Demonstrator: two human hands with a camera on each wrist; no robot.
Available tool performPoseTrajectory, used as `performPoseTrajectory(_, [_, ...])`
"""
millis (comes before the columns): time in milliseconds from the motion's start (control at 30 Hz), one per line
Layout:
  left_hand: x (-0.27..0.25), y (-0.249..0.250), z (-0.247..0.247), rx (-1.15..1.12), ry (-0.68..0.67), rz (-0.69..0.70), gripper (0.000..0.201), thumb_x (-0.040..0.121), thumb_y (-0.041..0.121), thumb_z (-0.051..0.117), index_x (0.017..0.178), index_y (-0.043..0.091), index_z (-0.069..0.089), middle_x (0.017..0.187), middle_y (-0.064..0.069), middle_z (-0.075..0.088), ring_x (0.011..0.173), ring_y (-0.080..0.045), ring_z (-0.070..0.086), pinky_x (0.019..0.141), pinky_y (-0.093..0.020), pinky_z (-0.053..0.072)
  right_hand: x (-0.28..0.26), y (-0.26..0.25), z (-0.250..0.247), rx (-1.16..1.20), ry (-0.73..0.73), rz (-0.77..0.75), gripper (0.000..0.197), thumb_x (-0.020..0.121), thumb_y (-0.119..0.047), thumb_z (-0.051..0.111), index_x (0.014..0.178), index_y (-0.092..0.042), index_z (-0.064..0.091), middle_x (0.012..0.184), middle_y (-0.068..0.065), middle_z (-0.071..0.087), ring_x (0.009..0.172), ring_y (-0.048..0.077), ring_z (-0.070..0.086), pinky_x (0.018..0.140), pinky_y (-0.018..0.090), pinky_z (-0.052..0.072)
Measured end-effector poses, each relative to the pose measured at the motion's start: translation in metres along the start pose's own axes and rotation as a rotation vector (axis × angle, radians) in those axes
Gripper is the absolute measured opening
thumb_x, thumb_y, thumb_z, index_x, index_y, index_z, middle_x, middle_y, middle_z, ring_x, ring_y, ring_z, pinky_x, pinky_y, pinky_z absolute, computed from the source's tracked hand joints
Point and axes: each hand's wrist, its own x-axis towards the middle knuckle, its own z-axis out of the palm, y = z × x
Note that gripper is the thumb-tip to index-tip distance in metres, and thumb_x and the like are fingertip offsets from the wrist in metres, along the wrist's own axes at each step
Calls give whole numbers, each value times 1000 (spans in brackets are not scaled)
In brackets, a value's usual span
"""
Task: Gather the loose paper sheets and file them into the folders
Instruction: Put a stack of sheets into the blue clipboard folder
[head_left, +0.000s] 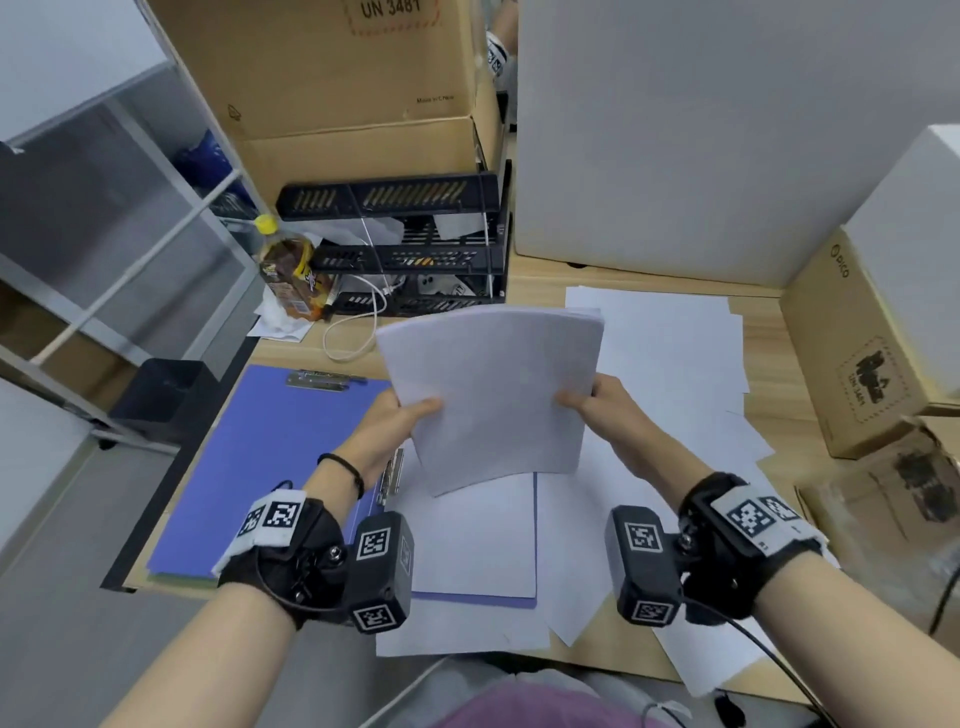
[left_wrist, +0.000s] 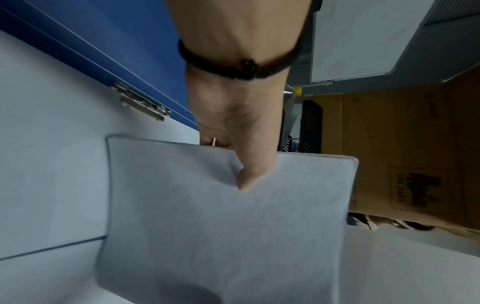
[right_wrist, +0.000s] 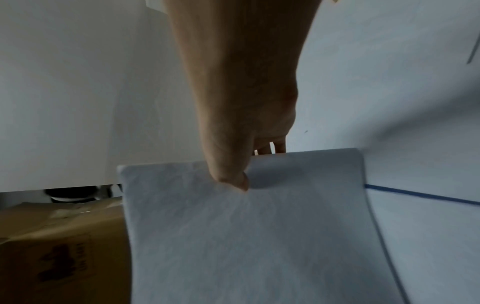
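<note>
I hold a stack of white paper sheets (head_left: 493, 395) in the air above the desk, bowed slightly. My left hand (head_left: 400, 415) pinches its left edge, thumb on top (left_wrist: 249, 174). My right hand (head_left: 587, 397) pinches the right edge the same way (right_wrist: 231, 172). The paper stack (left_wrist: 221, 226) (right_wrist: 259, 236) fills the lower part of both wrist views. An open blue folder (head_left: 260, 457) with a metal clip (head_left: 317, 379) lies on the desk at the left. More loose sheets (head_left: 670, 353) lie spread under and to the right of the stack.
A black tiered paper tray (head_left: 405, 244) and a drink bottle (head_left: 288, 270) stand at the back left, with a white cable (head_left: 353, 332) in front. Cardboard boxes (head_left: 332, 78) (head_left: 852, 353) and a white box (head_left: 701, 130) line the back and right.
</note>
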Motion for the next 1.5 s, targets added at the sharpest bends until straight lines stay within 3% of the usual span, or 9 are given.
performPoseTrajectory(200, [4, 36, -14, -16, 68, 173, 33, 99, 21, 48, 132, 20, 51, 119, 12, 63, 105, 0, 61, 79, -14, 49, -8, -48, 5, 70, 47, -75, 25, 97, -20, 51, 120, -18, 62, 113, -6, 70, 100, 11, 67, 76, 22, 51])
performPoseTrajectory(333, [0, 26, -26, 53, 116, 138, 35, 100, 20, 44, 135, 20, 49, 122, 10, 61, 106, -4, 59, 86, -22, 45, -17, -35, 22, 82, 28, 20, 22, 96, -17, 50, 115, -21, 61, 108, 0, 70, 88, 15, 68, 62, 20, 51])
performPoseTrajectory(567, [-5, -49, -50, 152, 71, -239, 32, 97, 10, 46, 129, 8, 50, 123, -9, 59, 95, -24, 60, 71, -30, 49, -39, 49, 64, 95, -33, 404, 40, 92, -12, 55, 131, -17, 48, 97, 8, 62, 74, 24, 58, 67, 30, 54])
performPoseTrajectory(733, [-9, -72, -60, 112, -40, -477, 36, 91, -10, 43, 122, 8, 45, 81, -10, 56, 56, -16, 59, 48, -26, 56, -38, 59, 87, 94, -16, 451, 38, 95, -4, 48, 130, -19, 48, 83, 6, 67, 54, 16, 63, 54, 24, 53])
performPoseTrajectory(833, [-9, -77, -67, 139, -5, -446, 35, 90, -10, 44, 119, 9, 48, 95, -14, 61, 66, -21, 58, 51, -24, 56, -33, 60, 103, 83, -69, 473, 40, 92, -3, 51, 129, -16, 51, 88, 6, 70, 63, 19, 66, 59, 26, 56])
performPoseTrajectory(967, [0, -86, -87, 163, 163, -360, 22, 89, 5, 55, 109, 13, 58, 116, -14, 65, 98, -31, 64, 87, -43, 55, -22, 62, 123, 107, -74, 467, 44, 90, -4, 50, 132, -18, 46, 103, 14, 71, 75, 25, 66, 82, 35, 57])
performPoseTrajectory(1200, [16, -92, -108, 133, 242, -369, 41, 93, 14, 52, 134, 15, 46, 132, -6, 53, 114, -28, 56, 100, -43, 46, -4, 62, 138, 79, -112, 450, 43, 98, -16, 48, 140, -17, 40, 126, 11, 60, 100, 24, 61, 94, 33, 48])
performPoseTrajectory(1333, [29, -88, -95, 259, 295, -355, 37, 94, 12, 47, 131, 11, 48, 127, -9, 55, 109, -31, 56, 90, -39, 47, -3, 70, 113, -104, -179, 469, 45, 100, -26, 49, 143, -15, 42, 141, 2, 48, 126, 20, 48, 99, 29, 38])
performPoseTrajectory(1500, [47, -69, -49, 225, 15, -373, 21, 96, 11, 41, 105, 16, 58, 93, -4, 62, 63, -16, 55, 59, -25, 43, 2, 87, 55, -46, -45, 523, 32, 98, -26, 51, 129, -19, 57, 132, 4, 55, 116, 22, 52, 94, 31, 40])
